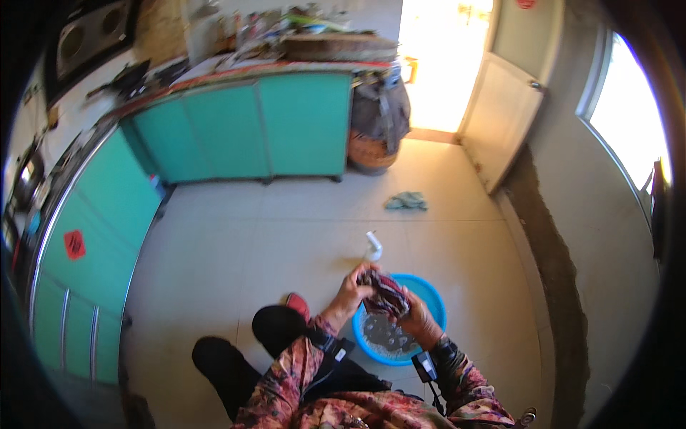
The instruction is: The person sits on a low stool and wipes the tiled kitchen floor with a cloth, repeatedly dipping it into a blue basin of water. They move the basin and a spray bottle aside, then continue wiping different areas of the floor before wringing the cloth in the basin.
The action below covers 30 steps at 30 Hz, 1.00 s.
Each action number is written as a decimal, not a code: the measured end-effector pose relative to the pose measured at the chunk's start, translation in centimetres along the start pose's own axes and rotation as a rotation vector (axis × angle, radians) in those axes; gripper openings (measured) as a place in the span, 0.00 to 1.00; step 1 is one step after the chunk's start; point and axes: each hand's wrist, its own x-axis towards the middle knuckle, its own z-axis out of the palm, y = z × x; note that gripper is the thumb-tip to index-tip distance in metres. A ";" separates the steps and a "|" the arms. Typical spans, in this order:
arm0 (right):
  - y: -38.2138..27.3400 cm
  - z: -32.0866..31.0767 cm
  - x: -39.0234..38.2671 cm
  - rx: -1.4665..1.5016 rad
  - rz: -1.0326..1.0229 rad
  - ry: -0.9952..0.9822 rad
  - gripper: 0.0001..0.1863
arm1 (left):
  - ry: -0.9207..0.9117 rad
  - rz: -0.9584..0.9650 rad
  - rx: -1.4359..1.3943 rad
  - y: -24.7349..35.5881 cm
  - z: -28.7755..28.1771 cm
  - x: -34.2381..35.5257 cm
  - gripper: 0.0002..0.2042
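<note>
Between my two hands is a bunched dark red and grey cloth point(386, 294), held above a round blue basin point(441, 309) on the floor. My left hand point(351, 292) grips its left end, with the fingers closed round the fabric. At the other end my right hand point(420, 321) is closed on the cloth's lower right side. Greyish water with suds and bubbles point(386, 334) fills the bottom of the basin. Just beyond the basin's rim, a white bottle point(374, 247) stands on the tiles.
A crumpled green cloth point(406, 201) lies on the floor farther off. Green cabinets point(304, 125) line the far and left sides. A covered basket point(373, 150) stands at the cabinet's end, near an open white door point(500, 107). My knees point(279, 327) are left of the basin.
</note>
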 end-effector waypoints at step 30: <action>15.1 50.0 -16.5 -0.361 0.154 -1.317 0.27 | 1.154 0.899 -0.034 10.8 0.4 -52.7 0.22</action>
